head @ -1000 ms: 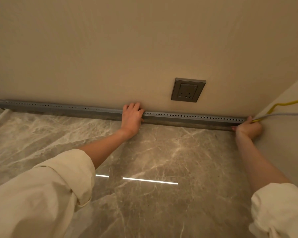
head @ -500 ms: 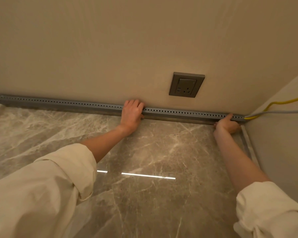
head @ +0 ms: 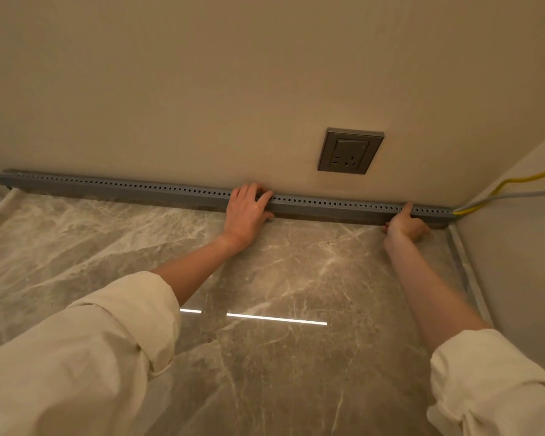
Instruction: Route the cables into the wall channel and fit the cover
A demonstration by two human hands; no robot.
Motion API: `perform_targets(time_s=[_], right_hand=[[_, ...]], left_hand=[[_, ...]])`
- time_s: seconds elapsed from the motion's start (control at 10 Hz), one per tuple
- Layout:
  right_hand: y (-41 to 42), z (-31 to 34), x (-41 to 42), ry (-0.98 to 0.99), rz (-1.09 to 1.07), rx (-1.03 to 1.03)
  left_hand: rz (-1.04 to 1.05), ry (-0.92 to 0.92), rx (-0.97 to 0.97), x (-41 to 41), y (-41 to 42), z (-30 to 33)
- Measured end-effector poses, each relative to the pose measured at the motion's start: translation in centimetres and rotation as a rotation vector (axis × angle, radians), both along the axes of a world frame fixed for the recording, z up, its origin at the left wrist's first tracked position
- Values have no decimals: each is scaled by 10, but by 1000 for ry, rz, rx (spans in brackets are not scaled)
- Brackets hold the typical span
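Observation:
A long grey perforated channel cover (head: 123, 188) runs along the foot of the beige wall, on a marble surface (head: 296, 272). My left hand (head: 246, 212) lies over its middle, fingers on top and thumb on the front face. My right hand (head: 403, 225) is near the right end, index finger pressed on the cover's top edge and the other fingers curled at its front. A yellow cable (head: 516, 179) and a grey cable (head: 516, 194) come out of the channel's right end and run up along the side wall. What lies inside the channel is hidden.
A grey wall socket (head: 350, 151) sits above the channel, between my hands. The side wall (head: 516, 262) closes the corner at right. A raised marble lip (head: 466, 265) edges the surface on the right. A bright light reflection (head: 274, 319) crosses the marble.
My right hand has slid leftward along the cover, away from the corner where the cables exit. My left hand has stayed on the middle of the cover.

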State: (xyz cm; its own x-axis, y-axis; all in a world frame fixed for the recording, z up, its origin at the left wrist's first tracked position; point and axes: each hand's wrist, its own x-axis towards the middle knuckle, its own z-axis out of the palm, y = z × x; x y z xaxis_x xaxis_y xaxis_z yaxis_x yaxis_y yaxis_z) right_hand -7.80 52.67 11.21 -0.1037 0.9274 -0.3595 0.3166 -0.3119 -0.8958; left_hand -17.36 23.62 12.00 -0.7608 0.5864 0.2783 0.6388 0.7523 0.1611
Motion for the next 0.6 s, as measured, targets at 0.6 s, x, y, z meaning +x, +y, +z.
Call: perform_targets(time_s=[0.6], right_hand=[[-102,29,20,-31,284,-26]], left_hand=[[144,-115,198,13,-88,32]])
